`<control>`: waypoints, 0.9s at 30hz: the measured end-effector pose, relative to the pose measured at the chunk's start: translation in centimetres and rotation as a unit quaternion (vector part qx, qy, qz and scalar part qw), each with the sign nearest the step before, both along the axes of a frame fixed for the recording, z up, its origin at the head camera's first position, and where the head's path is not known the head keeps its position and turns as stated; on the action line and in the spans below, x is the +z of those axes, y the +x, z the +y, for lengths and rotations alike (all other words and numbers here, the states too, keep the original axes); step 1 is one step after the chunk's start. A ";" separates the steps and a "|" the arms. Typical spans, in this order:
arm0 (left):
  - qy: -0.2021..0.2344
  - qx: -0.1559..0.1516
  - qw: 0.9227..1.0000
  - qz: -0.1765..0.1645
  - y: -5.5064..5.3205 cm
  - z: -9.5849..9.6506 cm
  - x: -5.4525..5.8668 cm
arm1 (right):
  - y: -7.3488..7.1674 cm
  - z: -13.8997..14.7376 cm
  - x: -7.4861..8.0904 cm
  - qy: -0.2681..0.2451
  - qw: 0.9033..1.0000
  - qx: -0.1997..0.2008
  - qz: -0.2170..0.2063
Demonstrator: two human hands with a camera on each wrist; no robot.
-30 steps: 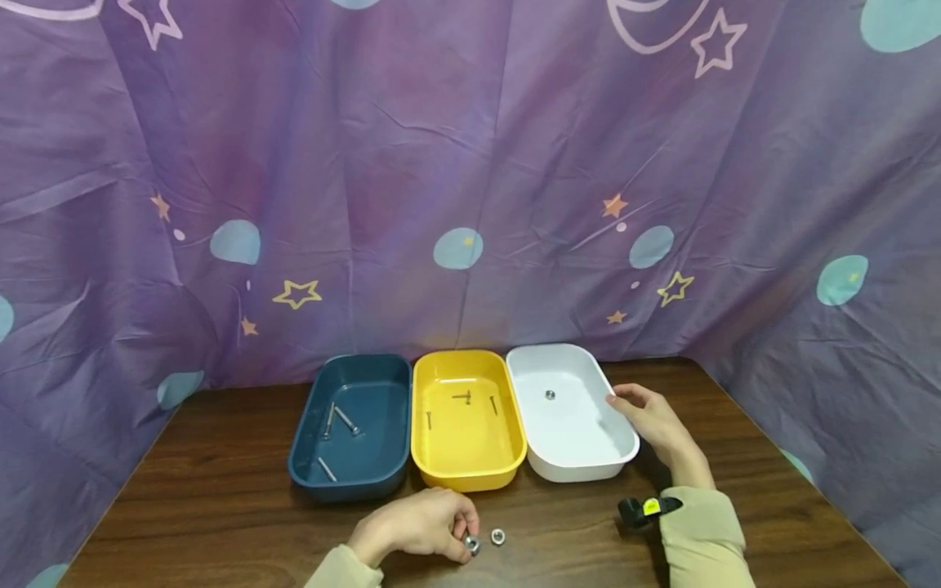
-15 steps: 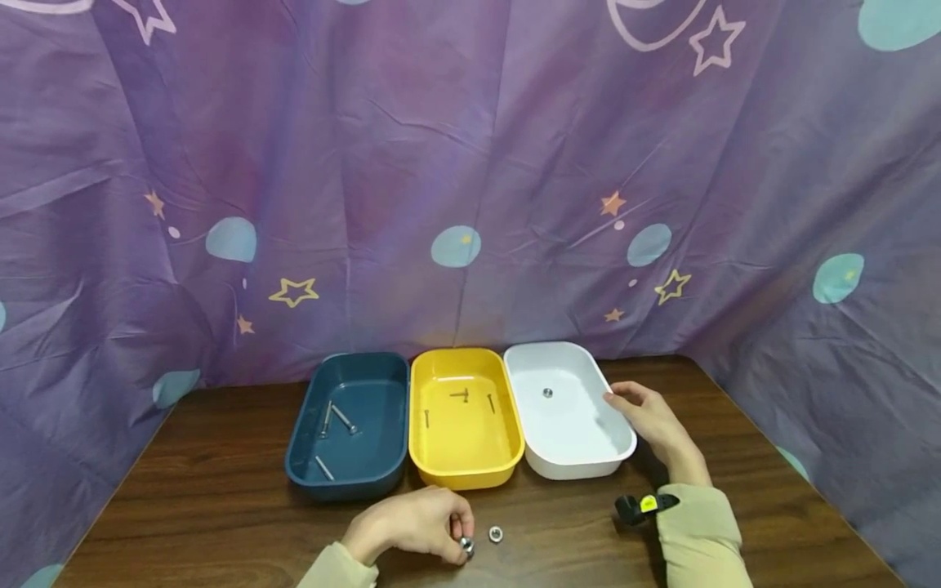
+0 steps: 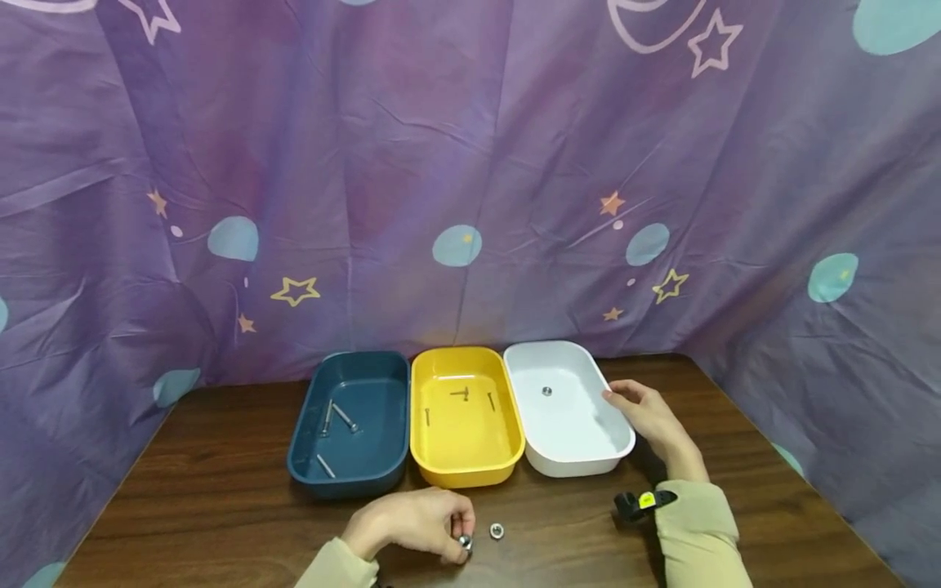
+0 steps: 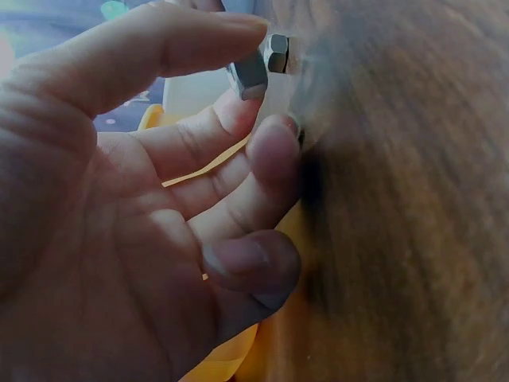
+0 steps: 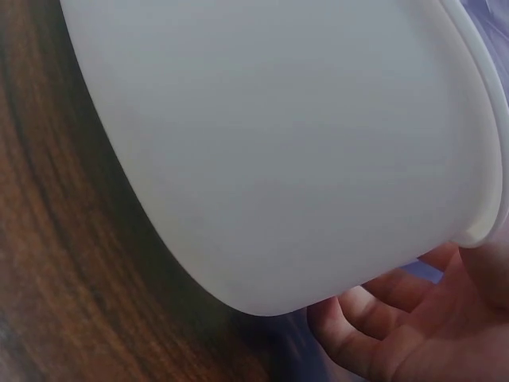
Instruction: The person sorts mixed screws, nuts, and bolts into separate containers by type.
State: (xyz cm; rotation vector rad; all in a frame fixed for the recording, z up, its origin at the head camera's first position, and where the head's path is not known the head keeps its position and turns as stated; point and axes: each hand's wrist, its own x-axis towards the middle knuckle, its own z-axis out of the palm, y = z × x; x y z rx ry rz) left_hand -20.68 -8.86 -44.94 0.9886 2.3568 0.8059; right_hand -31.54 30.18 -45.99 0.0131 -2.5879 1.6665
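Observation:
Near the table's front, my left hand (image 3: 415, 523) pinches a metal hex nut (image 3: 466, 542) between thumb and index finger. The left wrist view shows this nut (image 4: 251, 77) edge-on, the other fingers loosely bent below it. A second nut (image 3: 497, 531) lies on the table just to its right. My right hand (image 3: 654, 416) holds the right rim of the white tray (image 3: 577, 437), thumb over the edge. In the right wrist view, the fingers (image 5: 370, 314) lie against the tray's outer wall. One nut (image 3: 547, 391) rests inside the white tray.
Left of the white tray stand a yellow tray (image 3: 470, 445) with several small screws (image 3: 491, 401) and a dark blue tray (image 3: 371, 457) holding bolts (image 3: 345, 417). A purple patterned curtain (image 3: 412, 180) hangs behind the wooden table (image 3: 198, 490). A black strap (image 3: 645, 502) sits at the right sleeve.
The nut in my left hand has turned slightly between the fingertips. Both hands stay in nearly the same places; the whole view shifts a little.

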 end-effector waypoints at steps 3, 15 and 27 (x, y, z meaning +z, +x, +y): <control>-0.006 0.000 1.000 -0.001 0.0 0.0 0.1 | 0.0 0.1 0.0 -0.003 1.000 0.004 -0.003; 0.041 -0.010 0.999 -0.004 -0.4 -0.2 1.8 | -0.4 -0.1 0.2 0.009 1.000 -0.004 -0.004; 0.051 -0.047 0.997 0.021 -1.3 1.5 4.2 | -0.3 -0.1 0.1 0.009 1.000 -0.001 -0.007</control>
